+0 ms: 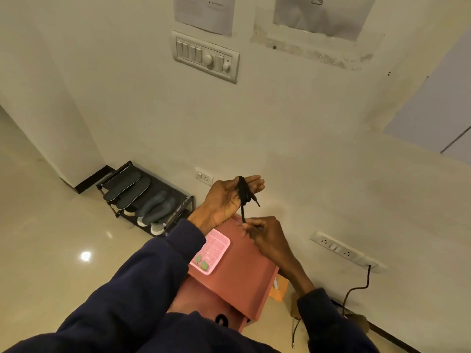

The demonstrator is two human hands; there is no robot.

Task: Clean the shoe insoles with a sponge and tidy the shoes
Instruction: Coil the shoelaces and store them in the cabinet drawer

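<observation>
A black shoelace (pixel 244 193) is wound around the straight fingers of my left hand (pixel 229 200), which is raised palm up in front of the wall. My right hand (pixel 262 231) is just below it and pinches the lace's lower end. Under both hands stands a pink cabinet (pixel 244 271) with a pink tray (pixel 216 247) on top, holding green sponge pieces (pixel 202 263). Several dark insoles (pixel 127 189) lie on top of a black shoe rack (pixel 147 200) against the wall at the left, with white-soled shoes (pixel 156 228) on its lower shelf.
The wall is close ahead, with a low socket (pixel 204 176) near my left hand and a socket strip (pixel 346 252) at the right from which a dark cord (pixel 356 289) hangs. An orange item (pixel 280 289) lies on the floor beside the cabinet. Glossy tiled floor spreads to the left.
</observation>
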